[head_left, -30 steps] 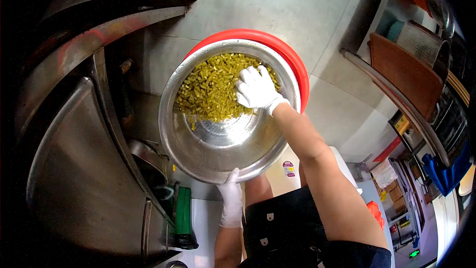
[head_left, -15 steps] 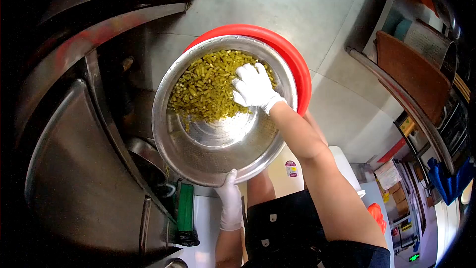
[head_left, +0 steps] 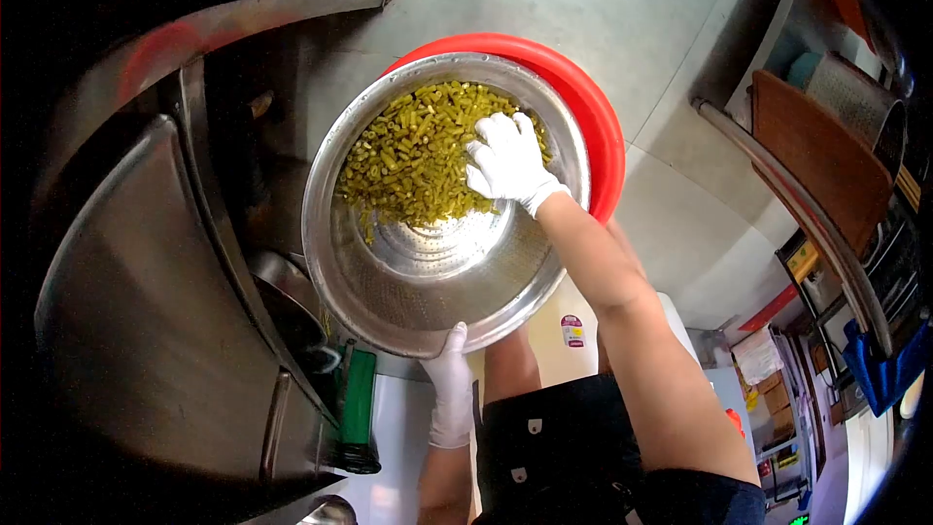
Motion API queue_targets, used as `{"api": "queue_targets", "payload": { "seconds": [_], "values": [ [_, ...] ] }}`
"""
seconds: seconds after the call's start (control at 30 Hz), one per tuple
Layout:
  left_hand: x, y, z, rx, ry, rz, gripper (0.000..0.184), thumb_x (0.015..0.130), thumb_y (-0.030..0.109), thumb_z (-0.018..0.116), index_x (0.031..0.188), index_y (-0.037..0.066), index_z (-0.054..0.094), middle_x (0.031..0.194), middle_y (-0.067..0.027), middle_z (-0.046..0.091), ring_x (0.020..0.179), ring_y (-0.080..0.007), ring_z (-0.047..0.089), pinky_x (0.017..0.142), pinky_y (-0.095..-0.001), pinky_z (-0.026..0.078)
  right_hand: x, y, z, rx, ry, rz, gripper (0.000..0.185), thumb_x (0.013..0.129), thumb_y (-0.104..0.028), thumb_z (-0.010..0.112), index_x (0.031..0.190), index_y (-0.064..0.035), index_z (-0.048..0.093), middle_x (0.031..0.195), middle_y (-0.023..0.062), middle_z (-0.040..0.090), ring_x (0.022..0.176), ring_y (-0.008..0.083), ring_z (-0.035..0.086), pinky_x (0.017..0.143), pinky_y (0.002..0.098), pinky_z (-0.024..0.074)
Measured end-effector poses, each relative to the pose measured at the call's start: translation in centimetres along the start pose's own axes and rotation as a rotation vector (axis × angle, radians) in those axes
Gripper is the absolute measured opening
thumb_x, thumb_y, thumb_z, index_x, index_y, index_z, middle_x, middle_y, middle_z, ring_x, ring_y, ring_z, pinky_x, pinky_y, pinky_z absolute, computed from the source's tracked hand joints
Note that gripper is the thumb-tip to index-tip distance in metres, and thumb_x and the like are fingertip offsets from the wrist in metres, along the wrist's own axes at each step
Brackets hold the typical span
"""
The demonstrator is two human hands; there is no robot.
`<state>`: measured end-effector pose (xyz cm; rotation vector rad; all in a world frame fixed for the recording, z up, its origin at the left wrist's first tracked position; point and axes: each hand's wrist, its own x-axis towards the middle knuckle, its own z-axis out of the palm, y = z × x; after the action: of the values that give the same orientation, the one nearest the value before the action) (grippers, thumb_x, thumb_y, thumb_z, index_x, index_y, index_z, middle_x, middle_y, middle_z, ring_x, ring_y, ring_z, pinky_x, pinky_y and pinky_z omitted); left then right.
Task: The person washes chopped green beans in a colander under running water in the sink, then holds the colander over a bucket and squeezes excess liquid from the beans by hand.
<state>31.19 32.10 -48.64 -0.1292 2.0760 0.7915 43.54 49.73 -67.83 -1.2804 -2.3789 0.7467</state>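
A large perforated metal basin [head_left: 418, 306] holds chopped green vegetable pieces [head_left: 413, 151] heaped on its far side, with its near floor bare. My left hand [head_left: 450, 379], in a white glove, grips the near rim with the thumb over the edge and the other fingers hidden beneath. My right hand [head_left: 507, 160], also gloved, lies on the right part of the heap with its fingers apart and bent into the pieces. Behind and beneath the basin shows a red round tub [head_left: 604, 141].
Steel equipment [head_left: 146, 301] fills the left side, with a green box [head_left: 358, 399] near its lower edge. At the right are a metal rail [head_left: 787, 204], a brown board [head_left: 816, 151] and a blue cloth [head_left: 882, 365]. Grey floor tiles [head_left: 573, 0] lie beyond the tub.
The basin and both hands have shifted slightly within the view. More of the red tub shows at the right. My right hand stays on the pieces, and my left hand keeps the rim.
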Motion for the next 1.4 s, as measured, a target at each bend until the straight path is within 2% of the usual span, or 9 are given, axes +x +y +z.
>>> {"api": "queue_targets", "payload": {
  "seconds": [0.2, 0.27, 0.47, 0.57, 0.67, 0.8, 0.9, 1.03, 1.4],
  "values": [
    [0.1, 4.6, -1.8, 0.233, 0.14, 0.029, 0.057, 0.085, 0.006, 0.059, 0.134, -0.005, 0.032, 0.133, -0.0174, 0.04, 0.117, -0.0244, 0.044, 0.1, -0.0342, 0.036, -1.0, -2.6, -0.8, -0.017, 0.03, 0.056, 0.033, 0.076, -0.033, 0.058, 0.094, -0.0064, 0.063, 0.107, 0.0169, 0.052, 0.103, 0.0334, 0.048, 0.086, 0.0525, 0.0357],
    [1.4, 8.0, -2.3, 0.103, 0.117, 0.264, 0.05, 0.089, 0.011, 0.056, 0.131, -0.007, 0.036, 0.129, -0.0188, 0.044, 0.113, -0.0248, 0.047, 0.096, -0.0345, 0.04, -1.1, -3.8, -2.1, -0.02, -0.05, 0.08, 0.036, 0.078, -0.032, 0.057, 0.101, -0.0045, 0.06, 0.108, 0.0182, 0.052, 0.104, 0.0344, 0.047, 0.086, 0.0516, 0.0358],
    [5.3, 9.9, -1.2, 0.28, 0.135, 0.445, 0.012, 0.087, 0.001, 0.056, 0.096, -0.006, 0.05, 0.092, -0.0099, 0.057, 0.082, -0.0146, 0.052, 0.076, -0.0281, 0.043, -0.4, -5.9, -7.7, -0.113, -0.144, 0.149, 0.036, 0.077, -0.031, 0.061, 0.101, -0.0037, 0.058, 0.11, 0.0186, 0.051, 0.108, 0.0346, 0.046, 0.092, 0.0498, 0.0345],
    [6.0, 9.6, -1.4, 0.317, 0.12, 0.463, 0.011, 0.086, 0.001, 0.057, 0.093, -0.005, 0.051, 0.088, -0.0084, 0.058, 0.078, -0.0131, 0.052, 0.074, -0.0271, 0.044, 1.7, -8.1, -8.4, 0.008, -0.146, 0.042, 0.026, 0.076, -0.026, 0.062, 0.093, -0.0061, 0.06, 0.108, 0.0152, 0.053, 0.108, 0.0316, 0.048, 0.093, 0.0462, 0.0357],
    [6.8, 9.0, -2.1, 0.346, 0.127, 0.501, 0.011, 0.086, 0.002, 0.059, 0.091, -0.005, 0.051, 0.086, -0.0075, 0.058, 0.076, -0.0122, 0.052, 0.072, -0.0266, 0.044, 6.0, -9.7, -7.2, 0.143, -0.469, -0.219, 0.026, 0.077, -0.029, 0.06, 0.092, -0.0072, 0.061, 0.103, 0.0106, 0.055, 0.107, 0.0281, 0.048, 0.095, 0.0412, 0.0344],
    [6.9, 8.8, -2.4, 0.372, 0.119, 0.498, 0.013, 0.086, 0.002, 0.058, 0.096, -0.005, 0.053, 0.091, -0.0082, 0.06, 0.08, -0.0143, 0.053, 0.076, -0.0271, 0.044, 10.3, -8.7, -3.4, -0.1, -0.118, -0.619, 0.016, 0.078, -0.025, 0.053, 0.079, -0.013, 0.064, 0.091, 0.0026, 0.058, 0.096, 0.0193, 0.051, 0.087, 0.0358, 0.0385],
    [7.0, 8.6, -2.5, 0.352, 0.103, 0.512, 0.015, 0.087, 0.003, 0.058, 0.098, -0.005, 0.054, 0.094, -0.0089, 0.061, 0.083, -0.0158, 0.054, 0.078, -0.0274, 0.044, 11.8, -5.3, -3.6, 0.148, -0.339, -0.7, 0.023, 0.077, -0.03, 0.057, 0.081, -0.0085, 0.063, 0.091, 0.0038, 0.058, 0.094, 0.021, 0.052, 0.088, 0.0336, 0.0403],
    [6.3, 9.6, -1.9, 0.477, 0.169, 0.449, 0.017, 0.087, 0.005, 0.059, 0.1, -0.005, 0.054, 0.096, -0.0098, 0.061, 0.084, -0.0162, 0.054, 0.079, -0.0278, 0.044, 10.0, -1.3, -4.8, 0.249, -0.348, -0.693, 0.051, 0.084, -0.038, 0.054, 0.123, -0.005, 0.053, 0.133, 0.0132, 0.046, 0.128, 0.0304, 0.037, 0.109, 0.0419, 0.0258],
    [6.6, 8.7, -2.1, 0.355, 0.173, 0.583, 0.019, 0.086, 0.004, 0.059, 0.102, -0.006, 0.055, 0.096, -0.01, 0.061, 0.084, -0.0171, 0.055, 0.078, -0.0295, 0.045, 5.5, -1.8, -6.3, 0.116, -0.31, -0.419, 0.061, 0.082, -0.051, 0.054, 0.13, -0.0141, 0.046, 0.143, 0.0101, 0.034, 0.133, 0.0337, 0.029, 0.109, 0.0554, 0.0161]
  ]
}}
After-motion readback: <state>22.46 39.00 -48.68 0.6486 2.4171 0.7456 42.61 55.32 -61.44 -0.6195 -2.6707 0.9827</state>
